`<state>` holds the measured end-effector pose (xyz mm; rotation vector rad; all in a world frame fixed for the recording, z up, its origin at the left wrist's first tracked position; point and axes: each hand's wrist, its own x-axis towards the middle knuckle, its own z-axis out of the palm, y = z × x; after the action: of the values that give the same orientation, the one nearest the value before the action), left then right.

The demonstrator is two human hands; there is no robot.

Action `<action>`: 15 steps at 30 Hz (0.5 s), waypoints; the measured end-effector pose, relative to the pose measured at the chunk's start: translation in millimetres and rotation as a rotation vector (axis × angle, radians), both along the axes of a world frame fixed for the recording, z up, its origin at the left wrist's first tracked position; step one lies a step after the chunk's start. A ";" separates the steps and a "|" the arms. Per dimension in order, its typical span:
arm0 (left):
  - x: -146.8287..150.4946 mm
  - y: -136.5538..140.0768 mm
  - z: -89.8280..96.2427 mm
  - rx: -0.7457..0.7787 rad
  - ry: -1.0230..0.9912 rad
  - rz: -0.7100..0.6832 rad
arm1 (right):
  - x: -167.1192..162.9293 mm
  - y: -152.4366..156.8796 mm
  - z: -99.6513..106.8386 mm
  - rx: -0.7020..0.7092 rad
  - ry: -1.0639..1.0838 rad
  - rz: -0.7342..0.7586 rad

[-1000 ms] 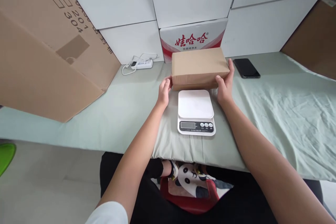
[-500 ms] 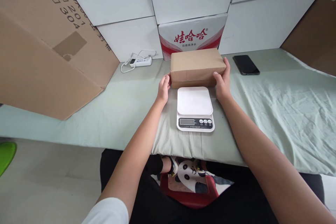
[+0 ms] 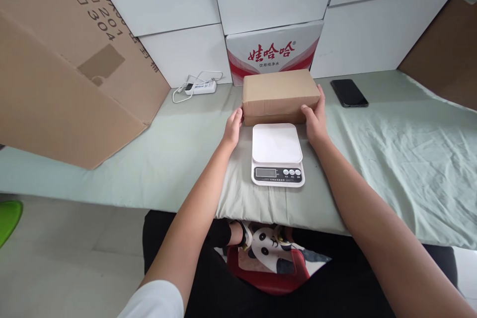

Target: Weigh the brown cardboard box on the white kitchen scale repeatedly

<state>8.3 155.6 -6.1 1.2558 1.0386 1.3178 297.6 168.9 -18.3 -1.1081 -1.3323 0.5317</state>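
"Head view: what has just changed with the brown box [image 3: 281, 90]?"

"It looks slightly smaller than a second ago and its right end sits farther left, so it has probably been lowered; over the last half second it barely shifts."

"Where is it now?"

"Just behind the white scale [image 3: 277, 143], before the printed carton [image 3: 271, 50], seemingly resting on the green cloth [image 3: 179, 159]."

"And the hands?"

"They hold it between them: the left hand [image 3: 233, 126] against its left end, some fingers hidden; the right hand [image 3: 315, 118] spread round its right end, thumb on the front."

"What does the change mean?"

"The box seems settled behind the scale, not on it."
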 end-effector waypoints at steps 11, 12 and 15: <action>0.3 -48.0 30.3 0.393 0.029 0.064 | -7.3 -48.4 45.0 0.258 -0.128 -0.049; -1.0 -60.8 31.5 0.413 0.029 0.078 | -6.9 -60.7 47.2 0.264 -0.134 -0.047; -5.9 -99.0 26.6 0.441 0.034 0.106 | -1.5 -96.2 39.5 0.284 -0.130 -0.049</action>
<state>2.4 56.5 20.5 1.5682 0.8723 1.6735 296.1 72.7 21.3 -0.9497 -1.4388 0.2283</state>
